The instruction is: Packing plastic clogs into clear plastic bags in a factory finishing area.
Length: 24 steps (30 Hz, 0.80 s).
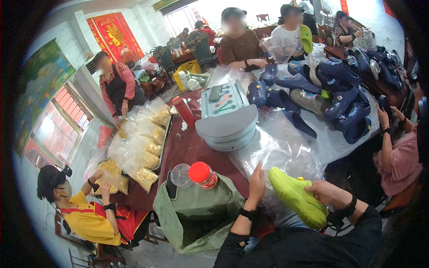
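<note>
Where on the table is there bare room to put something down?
Bare maroon tablecloth shows between the filled bags and the grey box, beyond the red-lidded jar. A narrower patch borders the jar's right side. The right is crowded with navy clogs and clear plastic bags.

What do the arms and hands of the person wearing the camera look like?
The left hand and right hand look bare, without gloves. There's a black band on the left wrist and another on the right wrist. The sleeves are black and stop before the wrists.
</note>
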{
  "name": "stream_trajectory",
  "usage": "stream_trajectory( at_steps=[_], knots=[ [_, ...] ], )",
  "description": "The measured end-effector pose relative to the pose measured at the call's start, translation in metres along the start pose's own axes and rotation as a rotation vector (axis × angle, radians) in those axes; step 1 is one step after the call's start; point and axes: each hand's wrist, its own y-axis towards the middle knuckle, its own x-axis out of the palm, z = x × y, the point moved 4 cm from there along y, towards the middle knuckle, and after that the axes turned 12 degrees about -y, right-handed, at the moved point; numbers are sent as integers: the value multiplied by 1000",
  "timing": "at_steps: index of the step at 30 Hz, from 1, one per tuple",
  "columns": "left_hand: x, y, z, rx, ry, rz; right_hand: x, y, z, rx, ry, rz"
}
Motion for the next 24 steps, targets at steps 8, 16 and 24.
stream_trajectory(
  at_steps=[8,16,24],
  knots=[
    [15,-2,7,197,481,-156,2,21,14,-41,213,-54],
    [4,-3,11,194,405,-182,26,27,-9,-166,201,-6],
    [3,0,24,232,364,-201,46,32,-27,-404,155,103]
  ],
)
